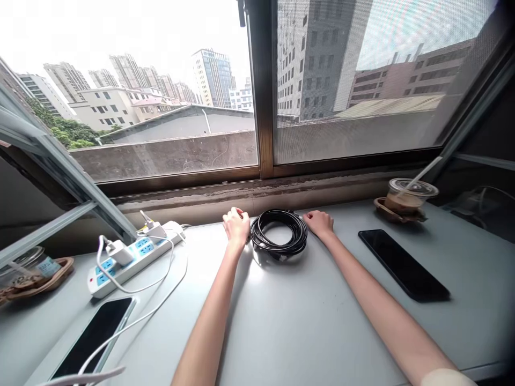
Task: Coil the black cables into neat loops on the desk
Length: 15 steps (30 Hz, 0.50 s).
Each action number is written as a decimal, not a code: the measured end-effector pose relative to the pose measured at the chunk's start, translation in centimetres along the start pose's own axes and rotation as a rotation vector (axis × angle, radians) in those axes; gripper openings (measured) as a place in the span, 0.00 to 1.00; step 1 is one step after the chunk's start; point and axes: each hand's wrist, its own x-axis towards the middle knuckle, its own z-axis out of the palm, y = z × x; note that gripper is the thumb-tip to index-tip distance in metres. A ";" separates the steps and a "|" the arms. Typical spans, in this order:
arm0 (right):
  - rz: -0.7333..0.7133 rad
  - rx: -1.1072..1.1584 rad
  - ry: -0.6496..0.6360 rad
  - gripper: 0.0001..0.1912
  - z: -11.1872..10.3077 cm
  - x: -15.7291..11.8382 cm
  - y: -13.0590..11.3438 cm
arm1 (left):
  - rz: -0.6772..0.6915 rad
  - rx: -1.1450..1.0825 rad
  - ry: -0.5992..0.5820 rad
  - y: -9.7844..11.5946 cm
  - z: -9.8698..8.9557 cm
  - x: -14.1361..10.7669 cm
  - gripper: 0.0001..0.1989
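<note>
A coil of black cable [262,244] lies flat on the pale grey table, wound in several loops, with a small clear plug at its near edge. To its left rests my left hand [236,226], fingers curled into a loose fist and nothing visible in them. My right hand [321,222] is on the coil's other side, also curled closed, its knuckles close to the coil's upper right edge. Whether either hand touches the cable is hard to tell.
On the left are a white power strip [134,262] with chargers plugged in, a trailing white cord, and a phone [94,335]. To the right lie a black phone [402,262] and a drink cup [412,194] in a cardboard holder. A window [265,155] stands behind the table.
</note>
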 end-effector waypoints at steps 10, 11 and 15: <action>-0.002 0.006 -0.004 0.19 0.0 -0.1 0.0 | 0.626 0.055 -0.443 6.5 1.1 -7.2 0.19; -0.003 0.005 -0.007 0.19 0.0 -0.1 0.0 | 0.620 0.090 -0.471 6.5 1.5 -7.7 0.20; -0.007 0.007 -0.019 0.19 -0.2 -0.4 0.0 | 0.543 0.162 -0.468 6.4 2.2 -8.3 0.26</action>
